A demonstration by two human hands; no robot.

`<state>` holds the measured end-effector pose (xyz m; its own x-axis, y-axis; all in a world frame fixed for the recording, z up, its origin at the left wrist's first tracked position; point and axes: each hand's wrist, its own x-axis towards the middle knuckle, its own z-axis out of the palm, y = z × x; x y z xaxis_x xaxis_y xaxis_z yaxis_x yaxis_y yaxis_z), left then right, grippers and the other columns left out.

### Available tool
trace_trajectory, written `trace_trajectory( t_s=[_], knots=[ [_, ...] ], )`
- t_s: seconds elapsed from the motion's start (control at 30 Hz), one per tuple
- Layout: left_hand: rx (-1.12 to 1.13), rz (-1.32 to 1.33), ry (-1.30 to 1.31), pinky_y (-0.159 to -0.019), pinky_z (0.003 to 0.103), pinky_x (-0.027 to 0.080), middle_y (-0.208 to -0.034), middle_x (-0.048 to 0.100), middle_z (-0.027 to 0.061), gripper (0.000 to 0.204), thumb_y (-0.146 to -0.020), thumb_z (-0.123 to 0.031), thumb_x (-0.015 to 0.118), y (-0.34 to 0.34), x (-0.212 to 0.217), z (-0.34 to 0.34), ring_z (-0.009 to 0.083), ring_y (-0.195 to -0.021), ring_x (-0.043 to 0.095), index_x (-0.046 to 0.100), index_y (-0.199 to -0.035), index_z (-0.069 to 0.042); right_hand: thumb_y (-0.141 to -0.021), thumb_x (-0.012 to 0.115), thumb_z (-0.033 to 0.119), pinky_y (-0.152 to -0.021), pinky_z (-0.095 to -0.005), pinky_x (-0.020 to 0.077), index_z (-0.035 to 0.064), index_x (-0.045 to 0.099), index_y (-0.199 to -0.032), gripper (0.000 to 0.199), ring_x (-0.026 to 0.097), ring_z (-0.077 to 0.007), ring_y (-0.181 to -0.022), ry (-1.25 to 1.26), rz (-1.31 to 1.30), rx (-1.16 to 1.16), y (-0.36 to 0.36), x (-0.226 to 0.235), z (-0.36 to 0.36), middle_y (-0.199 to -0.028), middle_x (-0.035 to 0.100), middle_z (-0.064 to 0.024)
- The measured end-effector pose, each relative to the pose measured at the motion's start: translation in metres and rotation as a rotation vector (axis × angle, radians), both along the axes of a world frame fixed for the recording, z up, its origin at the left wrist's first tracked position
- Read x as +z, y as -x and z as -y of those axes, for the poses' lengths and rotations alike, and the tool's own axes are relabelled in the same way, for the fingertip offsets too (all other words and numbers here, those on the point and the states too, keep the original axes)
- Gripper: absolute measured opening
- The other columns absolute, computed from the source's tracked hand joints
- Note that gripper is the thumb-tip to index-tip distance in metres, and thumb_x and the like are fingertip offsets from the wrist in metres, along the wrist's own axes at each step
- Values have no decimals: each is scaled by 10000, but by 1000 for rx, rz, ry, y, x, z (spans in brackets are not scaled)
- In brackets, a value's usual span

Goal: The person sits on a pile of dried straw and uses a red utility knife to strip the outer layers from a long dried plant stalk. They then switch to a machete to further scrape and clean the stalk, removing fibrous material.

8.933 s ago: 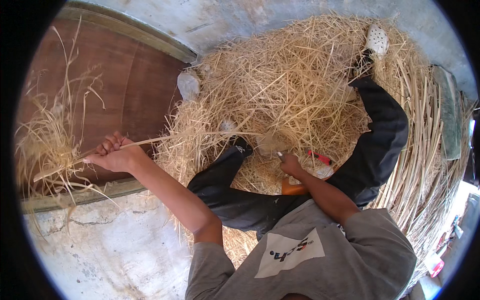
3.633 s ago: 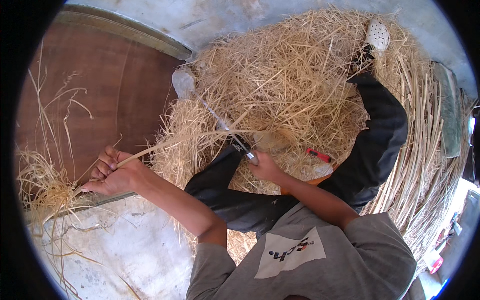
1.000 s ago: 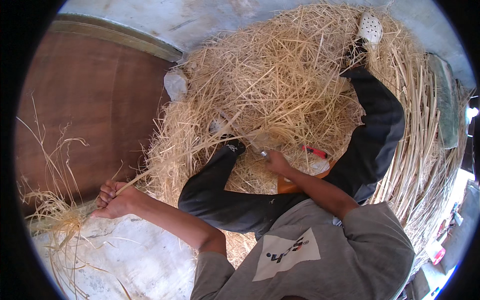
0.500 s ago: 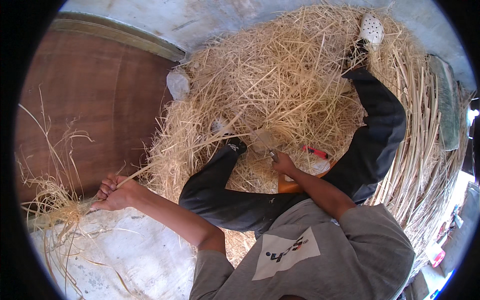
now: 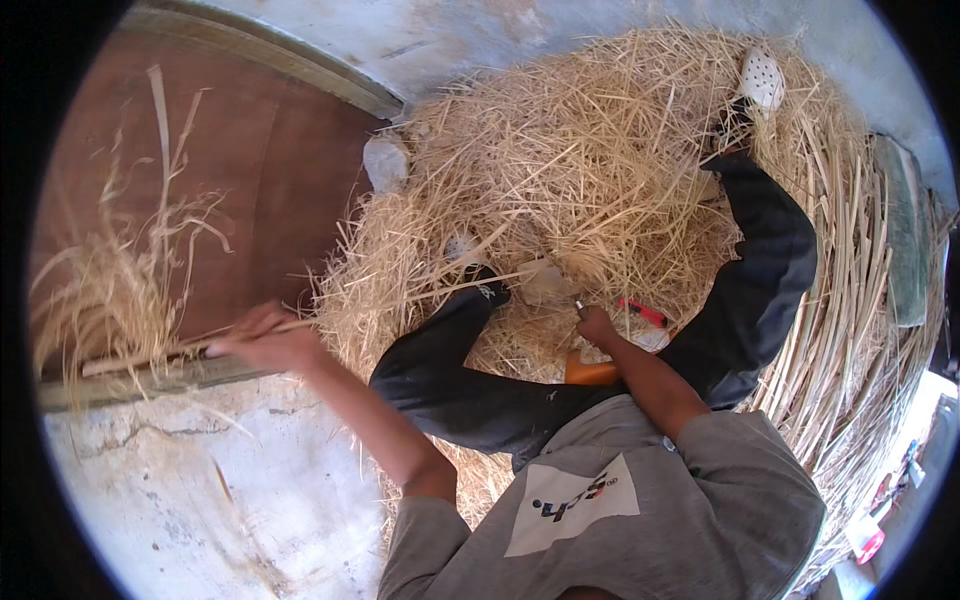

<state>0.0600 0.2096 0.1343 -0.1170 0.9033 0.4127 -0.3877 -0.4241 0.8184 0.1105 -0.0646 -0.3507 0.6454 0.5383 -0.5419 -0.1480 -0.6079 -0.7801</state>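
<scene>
My left hand (image 5: pixel 270 338), slightly blurred, is closed around a long dry reed stalk (image 5: pixel 420 291). The stalk runs from the far left across my bent left leg to a stone (image 5: pixel 545 284) in the straw. Pale shredded strands (image 5: pixel 125 290) hang about its left end, in front of a brown panel. Between my knees, my right hand (image 5: pixel 597 327) grips a knife (image 5: pixel 580 307) by its handle. Only the metal end of the handle shows clearly; the blade is hard to make out against the straw. A red-and-black cutter (image 5: pixel 642 312) lies just right of that hand.
Loose straw (image 5: pixel 590 150) is heaped before me, up to the wall. Long reed stalks (image 5: pixel 840 270) lie in a bundle on my right, beside a greenish slab (image 5: pixel 905 230). An orange object (image 5: pixel 590 371) sits under my right forearm. A whitish block (image 5: pixel 386 163) stands by the brown panel (image 5: pixel 240 150).
My left hand has moved right and up with the stalk, and the strands at its end have swung upward. The knife's blade, visible earlier, is now hard to see. My view has shifted slightly.
</scene>
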Motion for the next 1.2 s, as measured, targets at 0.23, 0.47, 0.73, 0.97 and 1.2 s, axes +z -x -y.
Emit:
trace_trajectory(
  t_s=[0.23,0.47,0.73,0.97,1.2],
  knots=[
    [-16,-261,113,-540,240,374,-650,382,15,364,-1030,-362,331,4,-218,44,112,-551,374,375,-811,-74,-755,530,103,-400,-381,414,-8,549,-715,119,547,-227,-436,-5,-319,-100,-17,47,-3,-540,530,-122],
    [-26,-82,-87,-451,232,333,-622,350,-18,371,-1013,-392,377,-1,-45,18,74,-510,353,407,-812,-82,-807,554,130,-386,-339,382,43,521,-665,170,502,-179,-405,-338,-207,-133,-44,126,-7,-502,488,-59],
    [-116,-322,-434,-451,227,219,-588,298,-64,429,-1007,-411,397,22,194,24,49,-506,279,575,-871,-45,-801,537,35,-353,-326,353,58,466,-730,103,412,-153,-364,-391,-261,-400,-65,147,13,-521,436,-44],
    [170,-1123,-1055,-508,325,359,-586,466,91,288,-950,-294,542,64,232,28,208,-511,453,656,-925,-30,-803,515,58,-354,-353,356,66,469,-731,86,405,-169,-360,-457,-307,-593,-84,120,15,-528,433,-44],
    [253,-1763,-1042,-589,418,442,-691,607,153,184,-822,-260,666,121,199,50,345,-644,588,703,-878,-89,-820,519,71,-364,-358,366,68,438,-694,149,415,-181,-369,-450,-300,-685,-81,138,23,-533,429,-48]
  ],
)
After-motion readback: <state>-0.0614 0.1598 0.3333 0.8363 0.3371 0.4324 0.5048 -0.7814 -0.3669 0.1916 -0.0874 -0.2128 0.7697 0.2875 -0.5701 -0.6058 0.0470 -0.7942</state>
